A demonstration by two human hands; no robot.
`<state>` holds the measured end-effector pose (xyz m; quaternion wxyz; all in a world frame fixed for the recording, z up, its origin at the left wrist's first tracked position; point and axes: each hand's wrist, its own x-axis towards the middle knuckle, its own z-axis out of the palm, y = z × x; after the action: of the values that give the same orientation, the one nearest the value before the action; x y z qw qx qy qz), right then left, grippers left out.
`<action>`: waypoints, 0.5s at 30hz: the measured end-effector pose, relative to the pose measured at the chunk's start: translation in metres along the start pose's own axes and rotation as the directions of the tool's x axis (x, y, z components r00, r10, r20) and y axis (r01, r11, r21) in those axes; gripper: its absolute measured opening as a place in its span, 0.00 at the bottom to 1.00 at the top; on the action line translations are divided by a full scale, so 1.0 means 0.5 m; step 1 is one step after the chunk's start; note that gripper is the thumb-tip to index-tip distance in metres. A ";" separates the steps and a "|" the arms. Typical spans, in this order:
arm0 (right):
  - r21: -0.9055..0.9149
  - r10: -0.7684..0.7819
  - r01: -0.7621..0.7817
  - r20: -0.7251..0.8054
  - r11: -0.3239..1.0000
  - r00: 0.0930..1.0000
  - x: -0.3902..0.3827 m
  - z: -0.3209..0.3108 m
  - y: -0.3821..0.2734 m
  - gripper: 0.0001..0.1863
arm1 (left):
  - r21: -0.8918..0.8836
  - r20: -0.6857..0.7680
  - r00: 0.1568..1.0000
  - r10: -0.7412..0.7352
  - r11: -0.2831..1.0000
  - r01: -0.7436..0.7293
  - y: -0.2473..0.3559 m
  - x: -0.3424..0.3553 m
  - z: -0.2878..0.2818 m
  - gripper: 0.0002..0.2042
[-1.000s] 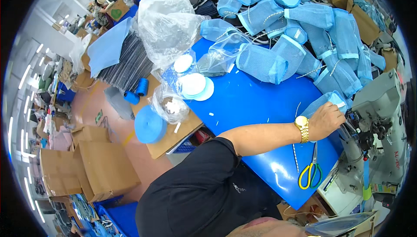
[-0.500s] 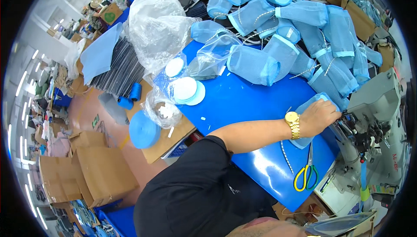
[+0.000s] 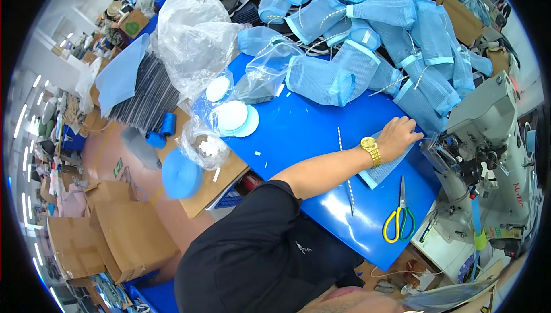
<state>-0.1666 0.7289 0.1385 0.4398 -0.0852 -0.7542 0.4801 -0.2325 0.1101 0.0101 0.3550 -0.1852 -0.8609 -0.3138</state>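
Note:
My left hand (image 3: 398,138), a gold watch (image 3: 370,151) on its wrist, reaches right across the blue table. Its fingers are curled over the upper edge of a light blue mesh piece (image 3: 376,174), which lies flat and partly under the hand and forearm. The fingertips are close to the working head of a grey sewing machine (image 3: 479,118) but appear apart from it. Beside the mesh runs a black-and-white cord (image 3: 348,189), partly hidden by the forearm. Scissors (image 3: 400,218) with yellow and green handles lie nearer to me. My right hand is not in view.
Several blue mesh bags (image 3: 321,77) are piled along the far side. Clear plastic bags (image 3: 192,37), white and blue discs (image 3: 234,116), a roll of blue strap (image 3: 182,172) and blue thread spools (image 3: 167,124) are on the left. Cardboard boxes (image 3: 129,232) stand on the floor.
The view has shifted slightly. My left hand has drawn a little left from the machine, and the mesh piece with it. The cord has slid left and now shows on both sides of the forearm.

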 end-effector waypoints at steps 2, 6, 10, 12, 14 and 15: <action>0.025 0.018 -0.018 0.015 1.000 1.000 0.000 0.001 0.008 0.21 | 0.021 0.030 0.999 -0.016 1.000 0.015 -0.005 0.002 0.006 0.14; 0.040 0.037 -0.040 0.075 0.998 0.996 0.010 -0.013 -0.005 0.21 | 0.011 0.034 0.997 -0.072 0.997 0.072 -0.012 -0.007 0.031 0.13; 0.072 0.056 -0.064 0.108 0.995 0.993 -0.007 -0.023 -0.014 0.22 | -0.014 0.031 0.995 -0.097 0.995 0.098 -0.008 -0.018 0.040 0.12; 0.095 0.061 -0.073 0.122 0.993 0.991 -0.013 -0.025 -0.018 0.22 | -0.031 0.036 0.993 -0.108 0.994 0.109 -0.001 -0.024 0.032 0.12; 0.117 0.067 -0.084 0.139 0.990 0.988 -0.020 -0.022 -0.019 0.22 | -0.148 0.266 0.949 0.168 0.980 -0.132 0.011 -0.053 0.003 0.09; 0.127 0.072 -0.091 0.146 0.988 0.987 -0.026 -0.021 -0.016 0.22 | -0.156 0.320 0.916 0.243 0.967 -0.202 0.019 -0.081 -0.017 0.07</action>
<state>-0.1486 0.7246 0.1390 0.3700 -0.0524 -0.7454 0.5520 -0.1956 0.1074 -0.0106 0.2242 -0.3537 -0.8619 -0.2860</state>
